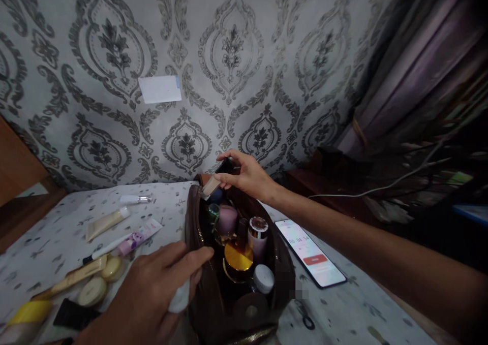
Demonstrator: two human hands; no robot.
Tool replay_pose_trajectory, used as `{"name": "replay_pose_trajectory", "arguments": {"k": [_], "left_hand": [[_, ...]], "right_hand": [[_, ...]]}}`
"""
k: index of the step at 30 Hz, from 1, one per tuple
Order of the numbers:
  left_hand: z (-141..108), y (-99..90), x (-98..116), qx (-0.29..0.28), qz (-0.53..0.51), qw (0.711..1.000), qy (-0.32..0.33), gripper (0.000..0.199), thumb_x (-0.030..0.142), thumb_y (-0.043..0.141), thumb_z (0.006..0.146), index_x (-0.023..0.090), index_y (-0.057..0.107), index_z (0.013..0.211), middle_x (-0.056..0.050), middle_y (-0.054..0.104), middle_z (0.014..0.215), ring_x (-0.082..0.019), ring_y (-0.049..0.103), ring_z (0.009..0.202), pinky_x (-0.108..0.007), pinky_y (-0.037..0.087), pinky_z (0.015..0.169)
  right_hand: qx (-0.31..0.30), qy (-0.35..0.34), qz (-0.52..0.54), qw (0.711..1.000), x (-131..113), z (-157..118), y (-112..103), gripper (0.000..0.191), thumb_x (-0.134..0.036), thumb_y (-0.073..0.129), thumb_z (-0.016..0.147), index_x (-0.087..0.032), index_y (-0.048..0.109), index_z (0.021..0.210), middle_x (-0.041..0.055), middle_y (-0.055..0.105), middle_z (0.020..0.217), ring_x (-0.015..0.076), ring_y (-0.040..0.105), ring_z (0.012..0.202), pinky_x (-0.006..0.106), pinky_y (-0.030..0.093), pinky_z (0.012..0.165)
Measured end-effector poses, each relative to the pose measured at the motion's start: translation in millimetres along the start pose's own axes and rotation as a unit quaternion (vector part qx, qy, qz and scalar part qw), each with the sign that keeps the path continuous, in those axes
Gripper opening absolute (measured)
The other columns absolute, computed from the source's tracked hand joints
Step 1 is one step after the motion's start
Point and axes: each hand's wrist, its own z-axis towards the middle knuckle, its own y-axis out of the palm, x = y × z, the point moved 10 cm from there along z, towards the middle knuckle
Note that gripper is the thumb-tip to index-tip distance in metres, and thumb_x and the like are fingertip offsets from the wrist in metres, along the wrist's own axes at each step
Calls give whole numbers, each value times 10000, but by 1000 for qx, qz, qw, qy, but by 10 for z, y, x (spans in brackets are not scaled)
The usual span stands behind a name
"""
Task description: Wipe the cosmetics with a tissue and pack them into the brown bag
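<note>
A dark brown zip bag (193, 223) stands open, with several cosmetic jars and bottles upright inside. At its far end my right hand (247, 175) pinches a small foundation bottle (212, 184), beige with a black cap, tilted over the opening. My left hand (152, 284) is closed at the near left side, its index finger against the bag's rim. A white rounded object (180, 298) shows under its curled fingers; I cannot make out its kind. Inside the bag are a gold-lidded jar (238, 256), a pink bottle (258, 238) and a white-lidded jar (264, 278).
On the left of the patterned cloth lie a cream tube (107, 224), a pink-and-white tube (140, 237), a yellow-capped bottle (28, 317) and several other cosmetics. A phone (310, 253) running a timer lies right of the bag. The papered wall (232, 81) rises behind.
</note>
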Motion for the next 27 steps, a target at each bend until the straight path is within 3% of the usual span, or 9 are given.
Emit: {"name": "replay_pose_trajectory", "arguments": {"k": [3,7,9,12,14,17,27], "left_hand": [[115,-6,-122,-18,-37,998,-54,371,248,441,960,280,576,1304,-45,743,1023,-183,713,858,-229,553,705],[356,-116,-440,21,-52,988,-141,351,352,448,971,249,602,1269,-34,740,1011,-206,695,909,-263,535,756],[530,-135,-475,22,-45,993,-103,312,297,439,962,225,635,1193,-40,726,1000,-204,672,906,-276,514,769],[714,-30,-376,-40,-9,999,26,308,133,440,871,207,669,1064,-59,705,1014,-220,620,959,-323,487,832],[729,33,-374,-76,13,995,68,360,53,440,780,202,664,1020,-62,701,1030,-228,599,986,-344,480,852],[665,15,-449,-78,33,994,64,378,14,439,730,202,645,985,-63,696,1057,-230,592,1017,-353,479,867],[350,-79,-636,-28,-34,999,20,446,11,443,836,228,616,1186,-77,661,1233,-221,577,1159,-374,461,964]], "right_hand": [[11,-8,-13,1000,-53,-30,-24,392,-281,767,679,-230,534,989,-70,608,654,132,603,513,294,531,531],[15,-23,-32,999,-80,-62,-23,352,-263,750,699,-236,530,972,-68,602,674,137,612,521,293,524,525],[11,-27,-42,999,-60,-60,4,340,-258,738,715,-238,526,980,-72,597,650,145,622,534,297,528,540],[-10,-27,-58,998,4,-29,78,339,-247,733,721,-239,528,991,-81,590,596,154,629,550,294,525,554],[-25,-29,-60,997,45,1,122,344,-245,734,722,-238,530,999,-83,592,582,154,629,554,288,522,556],[-45,-36,-59,997,79,38,152,345,-253,736,728,-233,530,1004,-81,601,593,149,628,551,283,518,553],[-76,-33,-88,993,-54,-23,74,310,-217,701,739,-211,542,1005,-77,594,612,146,621,541,288,519,566]]}}
